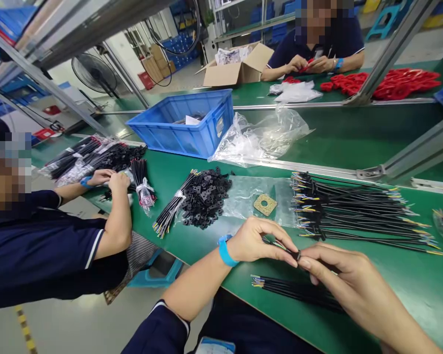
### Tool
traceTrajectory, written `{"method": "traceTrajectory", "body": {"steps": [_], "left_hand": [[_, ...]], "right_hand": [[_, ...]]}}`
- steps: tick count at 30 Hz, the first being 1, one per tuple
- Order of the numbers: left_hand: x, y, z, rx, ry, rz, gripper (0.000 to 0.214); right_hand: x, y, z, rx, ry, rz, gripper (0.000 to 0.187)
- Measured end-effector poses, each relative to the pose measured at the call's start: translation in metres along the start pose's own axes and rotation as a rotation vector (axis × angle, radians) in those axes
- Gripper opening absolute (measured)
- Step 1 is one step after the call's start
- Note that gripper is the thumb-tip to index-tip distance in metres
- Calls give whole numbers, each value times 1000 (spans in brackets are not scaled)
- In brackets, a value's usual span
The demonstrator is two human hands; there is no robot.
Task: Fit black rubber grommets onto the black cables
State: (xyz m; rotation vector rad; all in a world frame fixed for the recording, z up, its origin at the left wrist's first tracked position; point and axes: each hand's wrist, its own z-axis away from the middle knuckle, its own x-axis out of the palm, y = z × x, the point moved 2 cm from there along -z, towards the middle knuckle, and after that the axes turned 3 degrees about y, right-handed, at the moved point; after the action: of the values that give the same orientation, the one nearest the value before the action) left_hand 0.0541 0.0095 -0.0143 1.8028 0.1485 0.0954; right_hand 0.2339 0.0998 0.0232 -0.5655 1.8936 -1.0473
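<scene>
My left hand [260,241], with a blue wristband, pinches a short black cable [280,244] between thumb and fingers. My right hand [334,270] meets it from the right, its fingertips closed on the same cable's end, where a small black piece [299,255] sits. Both hands hover just above the green table [409,285]. Under them lies a bundle of black cables [295,290] with coloured wire tips. A larger spread of the same cables [354,211] lies behind my hands. A pile of small black square pieces [206,196] is to the left.
A tied cable bundle [170,211] lies by the pile. A tan square gasket [265,204] rests on clear plastic. A blue crate [186,123] and crumpled plastic bag [258,137] stand behind. One person works at the left, another across the far table with red parts [387,83].
</scene>
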Motion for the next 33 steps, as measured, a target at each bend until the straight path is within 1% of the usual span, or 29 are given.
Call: {"method": "traceTrajectory", "body": {"steps": [2,4,6,8,10,12,14,15,16,17,19,21,23,25,26,28,29,31,33], "left_hand": [[0,0,0,-11,1,-2,44],[1,0,0,-20,9,-10,43],[2,-1,0,-9,30,-29,42],[0,-2,-1,31,89,-11,47],[-6,-4,-2,70,223,57,57],[-15,-6,-3,109,429,123,61],[-23,-7,-3,157,631,141,57],[-25,-6,-3,181,703,137,55],[-26,-6,-2,196,746,129,55],[-26,-5,-2,199,765,118,55],[-23,-5,-2,191,759,86,56],[-21,-4,-2,191,747,51,55],[-21,-2,-1,217,776,18,53],[-25,1,2,247,839,-16,51],[-28,4,4,259,868,-34,49],[-38,9,11,267,904,-84,43],[-44,11,15,265,912,-121,41],[-58,15,26,252,931,-223,40],[-75,17,39,229,962,-353,40]], "right_hand": [[0,2,0,22,-17,-3,38],[1,4,0,23,-8,11,39],[0,5,0,-8,38,62,38],[-4,5,3,-81,131,173,35],[-13,5,6,-184,230,328,29],[-26,7,9,-262,312,504,23],[-42,12,9,-290,383,699,22],[-50,16,6,-290,411,787,23],[-58,22,2,-291,429,857,25],[-64,29,-4,-296,433,902,27],[-73,46,-21,-317,408,922,30],[-78,62,-40,-342,377,916,34],[-79,72,-54,-371,358,916,41],[-75,72,-55,-394,365,919,46],[-71,68,-51,-400,373,919,46],[-56,58,-33,-414,364,905,40],[-45,53,-21,-430,319,889,38],[-19,50,1,-471,182,857,41],[7,53,18,-480,128,883,43]]}}
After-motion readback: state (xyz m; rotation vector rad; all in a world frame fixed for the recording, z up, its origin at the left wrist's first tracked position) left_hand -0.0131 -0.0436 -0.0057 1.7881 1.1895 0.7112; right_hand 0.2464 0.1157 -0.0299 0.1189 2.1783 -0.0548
